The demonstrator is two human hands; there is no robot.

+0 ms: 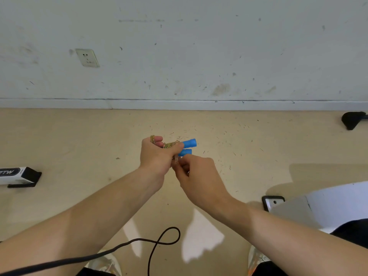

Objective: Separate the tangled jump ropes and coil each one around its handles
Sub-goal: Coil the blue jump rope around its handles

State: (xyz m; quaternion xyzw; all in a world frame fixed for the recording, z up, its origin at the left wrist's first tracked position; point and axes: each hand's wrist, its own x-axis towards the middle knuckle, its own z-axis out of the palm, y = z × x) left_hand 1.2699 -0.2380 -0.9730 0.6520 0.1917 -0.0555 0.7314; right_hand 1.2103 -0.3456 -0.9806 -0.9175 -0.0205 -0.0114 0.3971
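Gripping two blue handles (pixel 189 143) and beaded rope (pixel 170 144), the left hand (pixel 157 158) hovers above a scuffed beige floor (pixel 79 146) (marked white wall (pixel 199 56) with socket (pixel 87 57) behind); the right hand (pixel 197 176) pinches the rope.

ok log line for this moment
left hand grips blue handles | right hand pinches beaded rope | black cord untouched

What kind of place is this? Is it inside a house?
Probably a plain indoor room, though which kind is unclear: a scuffed white wall with a power socket, a skirting board, and a beige floor with a box lying on it.
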